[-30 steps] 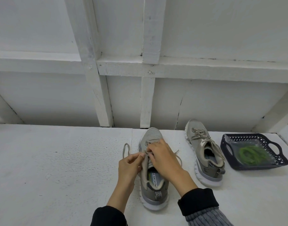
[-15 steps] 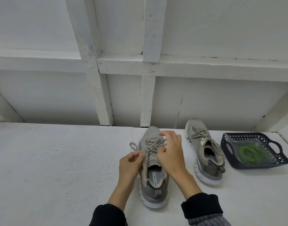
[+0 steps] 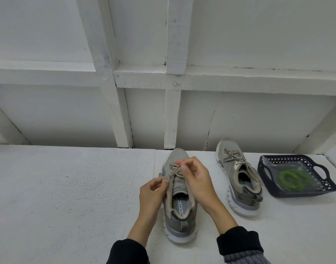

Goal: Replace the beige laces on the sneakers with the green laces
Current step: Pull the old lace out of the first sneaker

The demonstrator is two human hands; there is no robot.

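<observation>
dark basket [image 3: 320,189] holds green laces [image 3: 290,180]; left grip [image 3: 153,189] and right grip [image 3: 198,178] pinch beige lace [image 3: 173,173]

White table [image 3: 68,187] out front, rough and speckled. Dark blue openwork basket [image 3: 324,188] sits far right. White timber-framed wall [image 3: 176,44] stands behind.

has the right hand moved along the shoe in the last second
Yes. The right hand has shifted from the shoe's opening toward the toe of the near sneaker, which has stayed put.
</observation>
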